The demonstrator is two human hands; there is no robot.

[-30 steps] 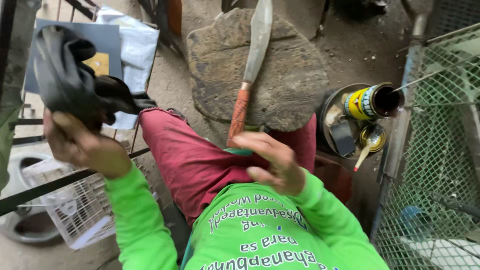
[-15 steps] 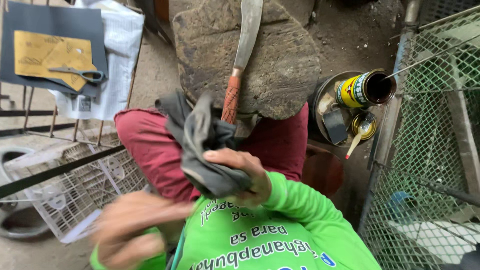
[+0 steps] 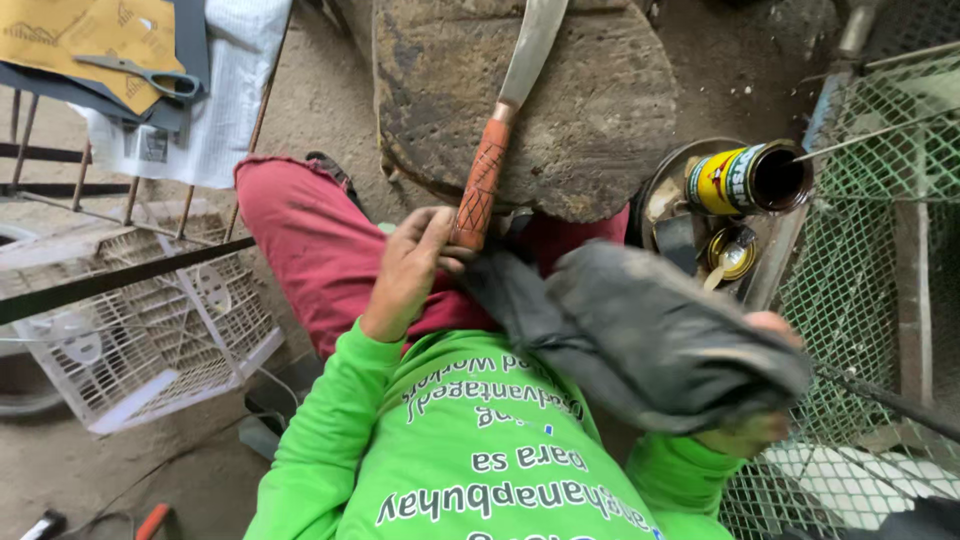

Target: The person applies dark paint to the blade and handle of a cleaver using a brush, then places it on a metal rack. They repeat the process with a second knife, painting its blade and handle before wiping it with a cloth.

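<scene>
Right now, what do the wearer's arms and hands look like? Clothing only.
Both arms are in long, bright green sleeves with ribbed cuffs ending at the wrists. The left sleeve shows nearly full length; of the right sleeve only the cuff end shows. The left hand and right hand are bare: no gloves, and no rings or watch that I can see.

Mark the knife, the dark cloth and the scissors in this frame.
knife [image 3: 482, 180]: head view, on its orange-brown handle.
dark cloth [image 3: 650, 335]: head view, on the bunched middle fold.
scissors [image 3: 135, 72]: head view, on the blades near the pivot.
</scene>
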